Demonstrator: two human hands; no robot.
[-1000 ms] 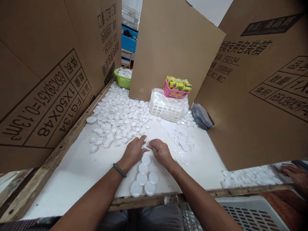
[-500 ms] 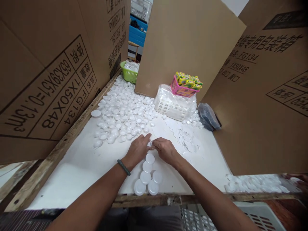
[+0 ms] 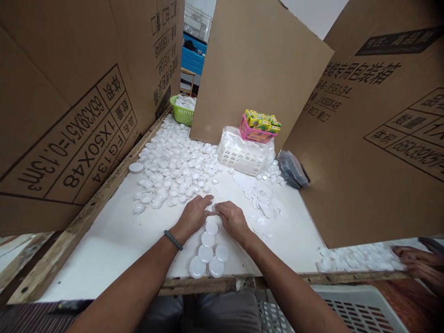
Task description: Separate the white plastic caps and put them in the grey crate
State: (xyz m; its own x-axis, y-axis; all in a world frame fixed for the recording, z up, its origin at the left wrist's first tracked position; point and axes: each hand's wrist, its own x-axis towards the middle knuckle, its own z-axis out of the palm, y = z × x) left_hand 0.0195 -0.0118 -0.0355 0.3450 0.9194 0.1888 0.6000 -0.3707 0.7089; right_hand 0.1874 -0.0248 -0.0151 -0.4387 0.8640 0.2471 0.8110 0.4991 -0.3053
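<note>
My left hand (image 3: 192, 215) and my right hand (image 3: 231, 219) meet fingertip to fingertip on the white table top (image 3: 114, 236), fingers curled around a small white piece hidden between them. Just below my hands lies a short row of finished round white caps (image 3: 207, 252) that runs toward the table's front edge. A large heap of small white cap parts (image 3: 173, 166) spreads to the upper left of my hands. Flat white discs (image 3: 260, 203) lie scattered to the right. A bead bracelet circles my left wrist.
Tall cardboard boxes (image 3: 69, 106) wall in the table on the left, back and right. A green basket (image 3: 182, 113), a bagged white crate (image 3: 244, 155) with a pink basket (image 3: 256, 129) on top, and a dark bag (image 3: 291, 169) stand at the back. Another person's hand (image 3: 416, 261) rests at far right.
My hands stay together in the same spot with only slight finger shifts. The camera has swung a little. The other person's hand at the far right has come back into view.
</note>
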